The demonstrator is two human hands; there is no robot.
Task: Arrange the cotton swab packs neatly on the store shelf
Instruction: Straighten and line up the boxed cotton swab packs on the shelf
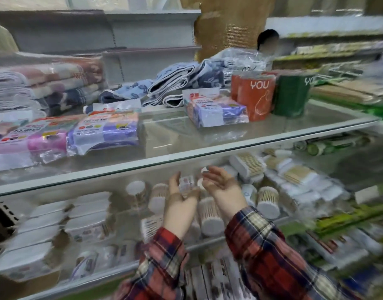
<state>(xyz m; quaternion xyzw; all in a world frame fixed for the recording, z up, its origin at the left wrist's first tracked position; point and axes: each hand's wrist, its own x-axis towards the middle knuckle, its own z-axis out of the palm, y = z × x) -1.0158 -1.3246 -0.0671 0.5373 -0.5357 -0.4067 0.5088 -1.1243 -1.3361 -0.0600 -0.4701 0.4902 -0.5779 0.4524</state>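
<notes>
Both hands reach under the glass top shelf (186, 156) onto the shelf below, where cotton swab packs lie. My left hand (178, 198) and my right hand (221, 185) face each other, palms inward, with a small round swab pack (187, 182) between them. The fingers look fairly straight; motion blur hides whether they touch the pack. Round tubs of swabs (267, 200) lie on their sides to the right. Flat rectangular swab packs (249, 164) sit behind them, and white boxed packs (88, 204) are stacked at the left.
On the glass top lie sponge packs (104, 135), folded towels (45, 81), and orange (256, 98) and green (291, 96) "YOU" canisters. Green packets (348, 219) fill the lower right. A person (267, 43) stands behind the shelving.
</notes>
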